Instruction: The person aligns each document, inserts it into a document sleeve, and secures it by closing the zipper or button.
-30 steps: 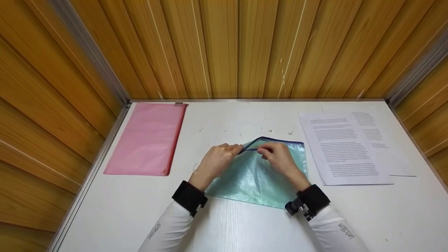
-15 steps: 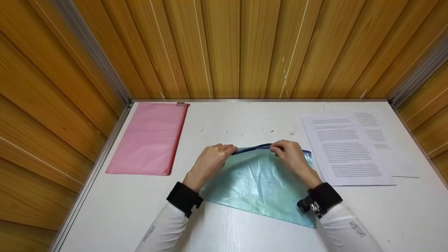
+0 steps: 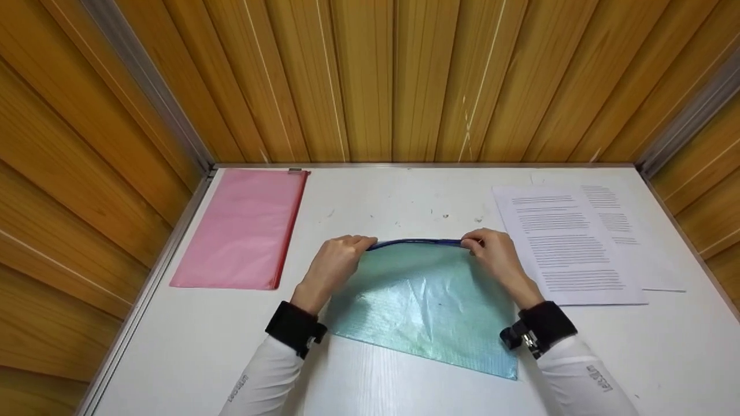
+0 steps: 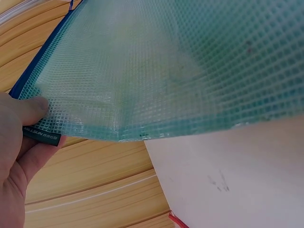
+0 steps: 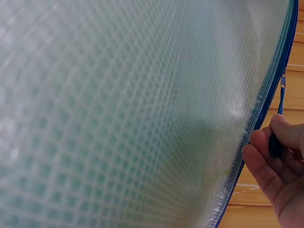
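A translucent green mesh zip pouch [image 3: 428,312] spans the space between both hands, its blue zipper edge [image 3: 416,241] uppermost and bowed slightly. My left hand [image 3: 335,263] pinches the pouch's top left corner between thumb and fingers. In the left wrist view, a dark fabric tab [image 4: 42,136] with pale lettering shows at that corner, beside the thumb. My right hand [image 3: 497,257] is at the right part of the zipper edge. Seen from the right wrist, it pinches a blue cord pull [image 5: 282,97] with a dark end, hanging from the zipper.
A pink zip pouch [image 3: 240,228] with a red edge lies at the back left of the white table [image 3: 370,381]. Printed sheets [image 3: 569,248] lie on the right, close to the right hand. Wood-patterned walls [image 3: 370,81] stand behind and at the sides.
My right hand has slid right along the zipper edge, and my left hand has shifted a little left. The folded top edge has straightened, and the pouch's lower right corner has come nearer.
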`<state>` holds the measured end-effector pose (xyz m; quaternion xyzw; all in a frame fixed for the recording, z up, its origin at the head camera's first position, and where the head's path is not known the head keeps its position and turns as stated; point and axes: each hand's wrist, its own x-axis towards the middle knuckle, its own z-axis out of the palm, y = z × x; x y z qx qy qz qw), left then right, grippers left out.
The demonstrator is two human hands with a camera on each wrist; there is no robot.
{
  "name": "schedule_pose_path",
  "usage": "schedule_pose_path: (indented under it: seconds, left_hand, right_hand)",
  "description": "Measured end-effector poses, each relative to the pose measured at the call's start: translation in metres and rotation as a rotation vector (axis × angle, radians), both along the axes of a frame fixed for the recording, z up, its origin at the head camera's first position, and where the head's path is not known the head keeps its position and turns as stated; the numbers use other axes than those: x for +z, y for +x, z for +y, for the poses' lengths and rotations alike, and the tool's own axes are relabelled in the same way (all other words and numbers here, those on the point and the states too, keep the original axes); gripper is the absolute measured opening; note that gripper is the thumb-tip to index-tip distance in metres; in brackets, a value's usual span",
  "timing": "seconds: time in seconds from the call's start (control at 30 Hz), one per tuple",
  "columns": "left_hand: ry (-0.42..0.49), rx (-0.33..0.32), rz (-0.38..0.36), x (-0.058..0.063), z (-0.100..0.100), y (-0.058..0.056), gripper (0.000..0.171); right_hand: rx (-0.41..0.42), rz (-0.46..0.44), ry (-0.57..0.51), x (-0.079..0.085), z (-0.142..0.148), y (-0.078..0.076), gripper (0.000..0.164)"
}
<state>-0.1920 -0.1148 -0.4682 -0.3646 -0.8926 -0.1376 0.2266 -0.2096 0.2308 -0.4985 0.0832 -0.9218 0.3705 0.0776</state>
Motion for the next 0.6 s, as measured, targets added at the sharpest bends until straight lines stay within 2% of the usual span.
schedule_pose_path:
  seconds: [0.33, 0.6]
  left_hand:
    - [0.088, 0.063, -0.017, -0.003, -0.016, -0.006, 0.021]
    - [0.141, 0.099, -0.053, -0.006, -0.025, -0.007, 0.018]
  right_hand:
    - [-0.056, -0.015, 0.041, -0.004, 0.023, 0.006, 0.014]
    - [-0.07, -0.03, 0.021, -0.004, 0.03, 0.006, 0.016]
